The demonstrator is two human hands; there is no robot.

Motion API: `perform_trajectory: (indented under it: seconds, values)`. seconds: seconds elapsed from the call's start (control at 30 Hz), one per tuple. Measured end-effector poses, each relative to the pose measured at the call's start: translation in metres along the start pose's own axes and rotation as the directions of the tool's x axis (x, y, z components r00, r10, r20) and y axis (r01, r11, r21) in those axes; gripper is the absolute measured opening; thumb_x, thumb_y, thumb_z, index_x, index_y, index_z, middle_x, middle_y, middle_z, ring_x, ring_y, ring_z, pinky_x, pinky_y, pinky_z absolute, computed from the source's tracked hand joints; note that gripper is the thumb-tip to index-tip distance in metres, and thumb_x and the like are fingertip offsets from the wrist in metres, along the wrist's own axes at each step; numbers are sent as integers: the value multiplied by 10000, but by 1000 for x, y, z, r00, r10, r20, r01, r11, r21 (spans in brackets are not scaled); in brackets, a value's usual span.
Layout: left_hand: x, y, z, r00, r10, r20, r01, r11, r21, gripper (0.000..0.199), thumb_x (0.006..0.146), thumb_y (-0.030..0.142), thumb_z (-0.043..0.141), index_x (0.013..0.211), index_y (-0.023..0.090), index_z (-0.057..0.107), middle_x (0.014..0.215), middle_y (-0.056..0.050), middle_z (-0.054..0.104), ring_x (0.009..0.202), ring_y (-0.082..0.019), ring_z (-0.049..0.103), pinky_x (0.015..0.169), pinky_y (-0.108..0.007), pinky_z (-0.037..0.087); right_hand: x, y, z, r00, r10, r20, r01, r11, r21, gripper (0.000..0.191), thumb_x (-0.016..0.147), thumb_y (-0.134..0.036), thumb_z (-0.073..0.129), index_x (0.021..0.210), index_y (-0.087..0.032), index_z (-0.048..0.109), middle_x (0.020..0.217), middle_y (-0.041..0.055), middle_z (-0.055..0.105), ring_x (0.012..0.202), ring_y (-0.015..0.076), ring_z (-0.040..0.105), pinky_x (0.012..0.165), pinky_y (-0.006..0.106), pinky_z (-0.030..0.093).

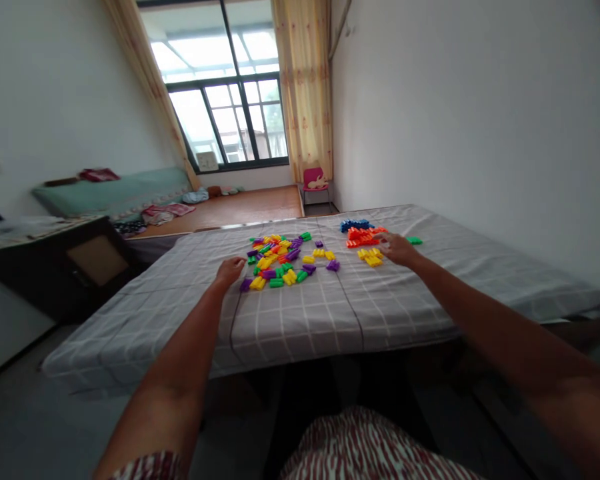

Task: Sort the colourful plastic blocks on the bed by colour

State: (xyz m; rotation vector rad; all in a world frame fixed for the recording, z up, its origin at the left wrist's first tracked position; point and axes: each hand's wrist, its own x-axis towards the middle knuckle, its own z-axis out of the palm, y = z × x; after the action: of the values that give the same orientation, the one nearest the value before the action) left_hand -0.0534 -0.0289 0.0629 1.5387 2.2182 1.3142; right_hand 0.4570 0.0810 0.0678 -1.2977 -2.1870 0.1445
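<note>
A loose mixed heap of small plastic building blocks (pixel 280 257) in yellow, green, purple and orange lies on the checked cloth. My left hand (pixel 231 270) rests at the heap's left edge, fingers loosely bent and apparently holding nothing. My right hand (pixel 396 249) reaches to the right end of a group of orange blocks (pixel 361 237), thumb and fingertips on an orange block there. Dark blue blocks (pixel 355 225) sit just behind the orange group. Yellow blocks (pixel 370 257) lie in front of it, and a green block (pixel 414 240) is right of my right hand.
A grey checked cloth (pixel 300 323) covers the table, its front edge close to my body. Between heap and groups lie a few scattered purple blocks (pixel 333 265). Beyond are a wooden bed platform (pixel 250 203) and a pink chair (pixel 314 179); a dark cabinet (pixel 50 267) stands left.
</note>
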Motion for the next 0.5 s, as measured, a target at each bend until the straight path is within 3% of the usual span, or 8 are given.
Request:
perform_trajectory:
  seconds: [0.17,0.27,0.37,0.5]
  values:
    - [11,-2,6,968,159,194,-191,968,163,234,698,292,560,813,223,752,851,-48,746,795,-187,650,742,-254,481,30,-103,51,955,-193,224,167,977,131,307,828,-159,561,1115,-189,665,1110,59,702,882,158,673,836,284,512]
    - [21,-14,12,949,192,251,-247,946,210,274,725,267,543,883,216,761,842,-54,745,734,-179,639,706,-252,472,52,-148,88,937,-234,258,210,971,117,332,815,-132,571,1124,-208,667,1124,46,701,919,157,671,854,275,501]
    - [31,-27,20,934,208,291,-281,929,240,321,764,236,506,960,206,758,863,-58,746,735,-174,634,704,-253,466,74,-175,115,941,-206,269,206,978,26,400,791,-78,563,1152,-218,660,1153,41,692,980,163,659,875,263,480]
    - [47,-35,29,911,237,338,-320,922,218,362,800,206,469,1032,184,746,895,-56,744,744,-168,631,721,-255,464,93,-182,121,929,-91,360,138,984,-109,264,847,-155,539,1058,-183,696,1093,62,713,993,187,652,820,242,465]
